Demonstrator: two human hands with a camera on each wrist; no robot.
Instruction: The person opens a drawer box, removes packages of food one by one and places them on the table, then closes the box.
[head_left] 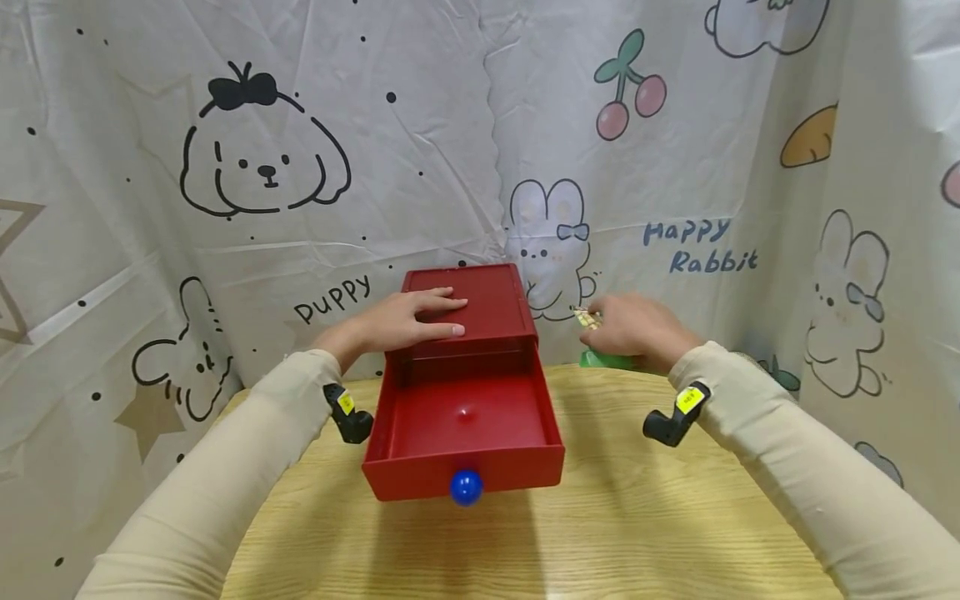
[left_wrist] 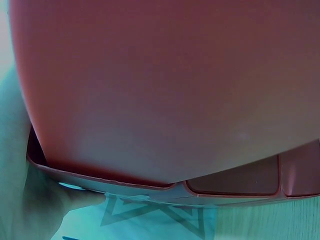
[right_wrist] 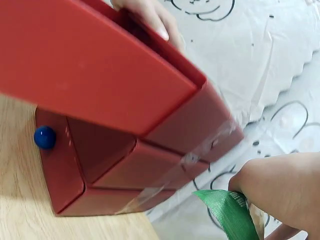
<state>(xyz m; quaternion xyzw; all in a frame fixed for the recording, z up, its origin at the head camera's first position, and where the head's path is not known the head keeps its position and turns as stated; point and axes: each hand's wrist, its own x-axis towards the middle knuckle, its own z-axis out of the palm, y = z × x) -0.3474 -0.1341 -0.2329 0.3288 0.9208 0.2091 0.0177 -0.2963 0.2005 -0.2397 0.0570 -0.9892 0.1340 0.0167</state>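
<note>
A red drawer cabinet (head_left: 480,302) stands on the table with its top drawer (head_left: 463,471) pulled out; the drawer's inside is bare, with a blue knob (head_left: 467,487) on its front. My left hand (head_left: 411,320) rests on the cabinet's top, fingers spread and straight. To the right of the cabinet, my right hand (head_left: 630,327) pinches a small packet, green (right_wrist: 227,210) at one end and with a yellowish patterned part (head_left: 587,318). In the right wrist view the packet hangs from the fingers beside the cabinet's taped side.
Below the open drawer, a lower drawer with its own blue knob (right_wrist: 45,137) shows in the right wrist view. The wooden table (head_left: 637,500) has a rounded far edge. A printed white cloth (head_left: 450,125) hangs behind it and at both sides.
</note>
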